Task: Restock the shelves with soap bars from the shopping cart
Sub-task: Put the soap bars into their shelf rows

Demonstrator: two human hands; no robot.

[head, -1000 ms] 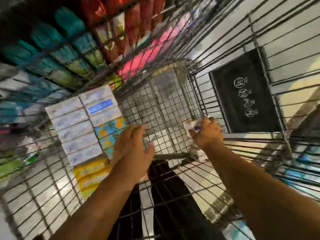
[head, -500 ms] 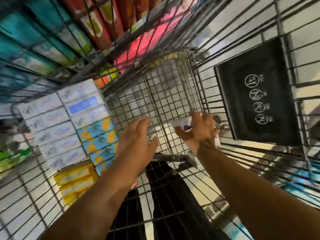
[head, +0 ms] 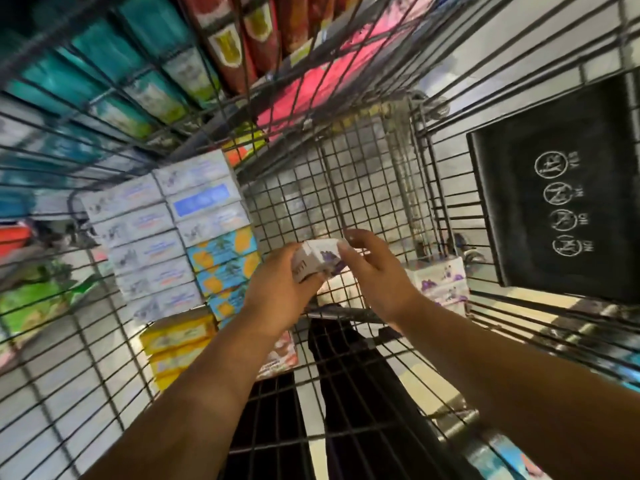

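Box (head: 317, 259), prob. soap, btwn L-hand (head: 280, 289), R-hand (head: 377, 278)

My white cardboard soap box (head: 320, 258), purple-printed; at nine o'clock, blue-and-orange cartons (head: 225, 252); at three o'clock, black panel (head: 554, 237), white icons.

cart (head: 363, 188): metal wire | soap box (head: 317, 259): glossy card | panel (head: 540, 244): matt black

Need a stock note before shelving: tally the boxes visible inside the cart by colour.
White boxes: 8, one blue-labelled
Blue-and-orange boxes: 3 clear
Yellow boxes: 3
Purple-print boxes: 3, counting the held box in the left hand and right hand
Reddish pack under the left forearm: 1
Total: 18 visible; more may be hidden.
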